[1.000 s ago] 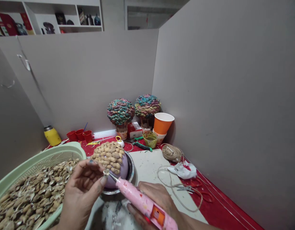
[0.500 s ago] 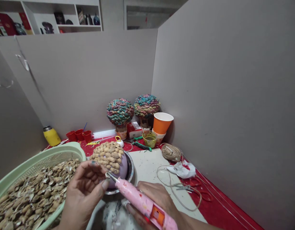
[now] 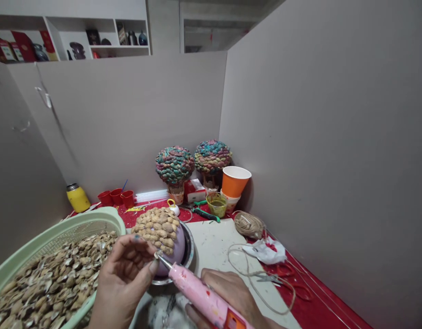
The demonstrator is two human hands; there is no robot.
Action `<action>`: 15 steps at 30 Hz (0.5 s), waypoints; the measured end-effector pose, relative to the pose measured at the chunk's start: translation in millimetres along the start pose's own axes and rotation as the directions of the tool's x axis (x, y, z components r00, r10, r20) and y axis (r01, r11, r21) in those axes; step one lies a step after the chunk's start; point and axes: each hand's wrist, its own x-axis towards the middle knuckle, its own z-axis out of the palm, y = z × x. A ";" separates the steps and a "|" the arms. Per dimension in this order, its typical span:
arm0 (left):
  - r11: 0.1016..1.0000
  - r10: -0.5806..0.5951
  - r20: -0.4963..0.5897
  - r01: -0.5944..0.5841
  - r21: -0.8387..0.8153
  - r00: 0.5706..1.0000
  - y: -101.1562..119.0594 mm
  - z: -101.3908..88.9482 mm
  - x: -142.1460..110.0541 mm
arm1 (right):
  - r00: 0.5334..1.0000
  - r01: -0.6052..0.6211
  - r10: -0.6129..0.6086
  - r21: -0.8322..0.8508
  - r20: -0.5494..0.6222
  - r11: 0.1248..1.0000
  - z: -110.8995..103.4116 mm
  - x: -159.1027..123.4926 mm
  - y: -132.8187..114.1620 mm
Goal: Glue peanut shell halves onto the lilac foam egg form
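In my right hand is a pink hot glue gun, its metal nozzle pointing up and left. My left hand pinches a small peanut shell between thumb and fingertips, right at the nozzle tip; most of the shell is hidden. Just behind my hands, a purple ball rests in a metal bowl. Peanut shells cover the ball's upper left side, and its right and lower side shows bare purple.
A green basket of shell halves stands at left. Two colourful shell-covered trees stand behind, near an orange paper cup, green-handled pliers and a yellow-green cup. Twine and red scissors lie at right.
The view has tilted slightly up and shifted, so things appear lower and further right. Both hands keep the shell and the glue gun nozzle together, with little other movement.
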 end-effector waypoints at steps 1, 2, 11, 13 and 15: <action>1.000 -0.009 0.000 0.009 -0.005 1.000 -1.1 -0.9 0.5 | 1.000 0.006 -0.006 0.004 -0.006 1.000 0.7 0.0 0.4; 1.000 -0.014 -0.001 0.014 -0.009 1.000 -2.0 -1.7 0.9 | 1.000 0.012 -0.012 0.007 -0.011 1.000 1.2 0.0 0.7; 1.000 -0.019 -0.013 0.019 -0.002 1.000 -2.0 -3.7 -0.5 | 1.000 -0.008 0.007 0.046 0.009 0.999 1.4 -0.5 -0.9; 1.000 -0.018 -0.008 0.018 -0.006 1.000 -2.7 -4.4 -0.2 | 1.000 -0.017 0.017 0.050 0.014 0.999 2.5 -2.5 0.5; 1.000 -0.017 -0.003 0.016 -0.017 1.000 -3.8 -5.4 0.2 | 0.999 -0.038 0.036 0.078 0.034 0.996 3.8 -5.0 2.0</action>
